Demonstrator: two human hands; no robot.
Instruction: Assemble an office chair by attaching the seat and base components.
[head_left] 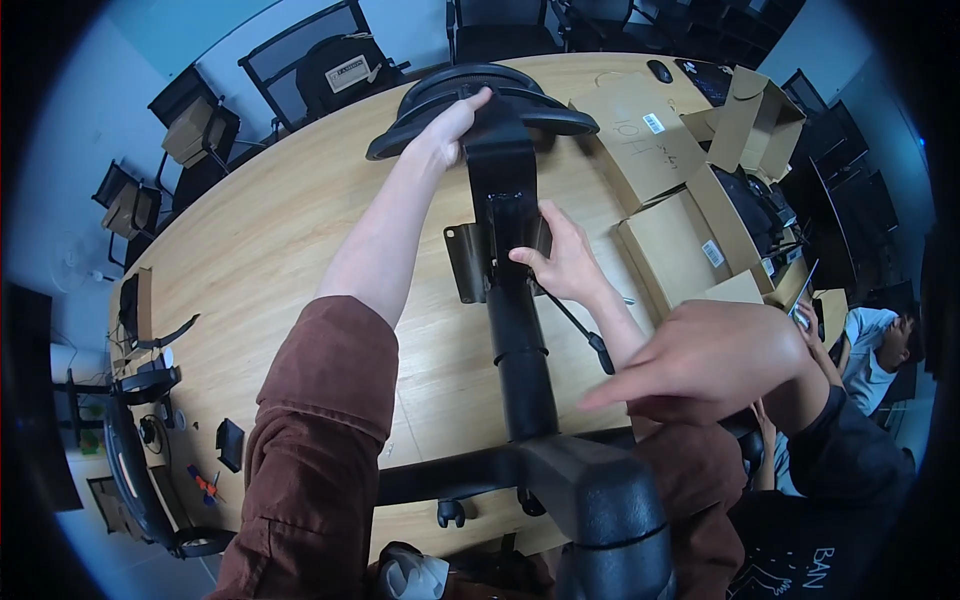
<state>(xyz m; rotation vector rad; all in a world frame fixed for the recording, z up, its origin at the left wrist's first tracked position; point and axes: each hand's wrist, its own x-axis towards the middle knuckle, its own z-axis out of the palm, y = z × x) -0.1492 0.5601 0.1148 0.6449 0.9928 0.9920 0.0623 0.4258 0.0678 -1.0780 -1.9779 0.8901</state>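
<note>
A black chair frame [515, 320] runs lengthwise in front of me over the table, its column leading to a legged base [590, 480] with a caster [451, 512]. At its far end is a wide curved black part [480, 85]. My left hand [455, 128] grips the upper bracket [500, 150] beside that curved part, fingers partly hidden. Lower down, my right hand [568, 258] holds the bracket's right edge, thumb in front by the metal mounting plate [466, 262]. A thin black lever [580, 325] sticks out below it.
Another person's hand [700, 365] reaches in from the right, finger pointing at the column. Open cardboard boxes [680, 235] crowd the table's right side. Left are a black chair part [135, 470] and a red-and-blue tool [205, 485]. Chairs [300, 65] stand beyond; a person [880, 345] sits right.
</note>
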